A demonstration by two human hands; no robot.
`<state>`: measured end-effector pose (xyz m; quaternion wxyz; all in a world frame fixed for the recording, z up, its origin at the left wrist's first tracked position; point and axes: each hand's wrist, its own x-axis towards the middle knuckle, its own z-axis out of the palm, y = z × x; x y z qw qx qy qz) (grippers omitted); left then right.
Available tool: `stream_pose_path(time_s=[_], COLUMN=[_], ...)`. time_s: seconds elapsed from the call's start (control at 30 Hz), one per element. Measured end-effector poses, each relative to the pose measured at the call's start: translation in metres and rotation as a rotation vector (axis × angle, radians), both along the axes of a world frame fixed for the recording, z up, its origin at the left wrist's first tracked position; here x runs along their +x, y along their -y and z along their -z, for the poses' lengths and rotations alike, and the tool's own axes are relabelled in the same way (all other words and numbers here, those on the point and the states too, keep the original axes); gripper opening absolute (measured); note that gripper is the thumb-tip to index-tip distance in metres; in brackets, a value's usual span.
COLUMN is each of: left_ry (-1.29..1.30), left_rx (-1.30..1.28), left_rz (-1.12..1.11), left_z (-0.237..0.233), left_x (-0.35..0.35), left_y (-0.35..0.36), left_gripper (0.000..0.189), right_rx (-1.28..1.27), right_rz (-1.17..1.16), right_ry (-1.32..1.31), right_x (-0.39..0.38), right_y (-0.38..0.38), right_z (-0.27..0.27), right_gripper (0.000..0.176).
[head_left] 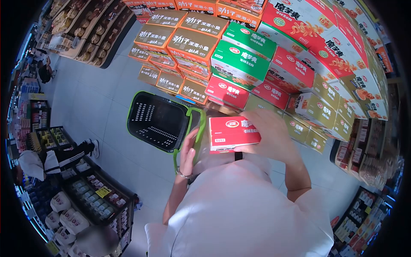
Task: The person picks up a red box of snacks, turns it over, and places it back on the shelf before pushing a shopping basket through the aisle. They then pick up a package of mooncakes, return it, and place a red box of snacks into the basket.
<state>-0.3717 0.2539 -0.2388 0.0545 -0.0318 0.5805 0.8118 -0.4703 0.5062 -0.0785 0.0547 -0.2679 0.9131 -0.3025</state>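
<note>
My right hand (269, 135) is closed around the right end of a red and white box (233, 133), held in front of my body. Just left of the box is my left hand (188, 150), its fingers extended beside the green handle of a black basket (158, 122); whether it touches the handle is unclear. The basket has a green rim, and its visible inside shows only the perforated black walls and bottom. Beyond the held box, similar red boxes (227, 92) sit in the stack, below green boxes (240, 62).
Orange-brown boxes (192, 40) are piled beyond the basket, with gold boxes (325, 109) to the right. Shelves (92, 32) stand at the upper left. At the left, a person in dark striped trousers (70, 158) is near a display rack (96, 195).
</note>
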Motion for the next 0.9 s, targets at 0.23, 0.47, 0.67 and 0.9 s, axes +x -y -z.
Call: stream_pose_path(time_s=[0.23, 0.47, 0.67, 0.9], left_ry=[0.170, 0.094, 0.088, 0.074], left_rx=[-0.243, -0.242, -0.252, -0.257], left_rz=[-0.214, -0.215, -0.193, -0.184], left_z=[0.011, 0.018, 0.017, 0.018], left_x=[-0.004, -0.006, -0.005, -0.001], left_y=[-0.014, -0.005, -0.003, -0.003], left_gripper=[0.029, 0.022, 0.017, 0.015], right_rx=[0.116, 0.009, 0.044, 0.192], right_rz=[0.456, 0.658, 0.665, 0.683], right_ry=[-0.314, -0.277, -0.228, -0.297], right_x=[0.023, 0.019, 0.011, 0.005], right_y=[-0.058, -0.067, -0.061, -0.049], right_z=[-0.024, -0.008, -0.005, -0.001], right_gripper=[0.071, 0.069, 0.070, 0.071])
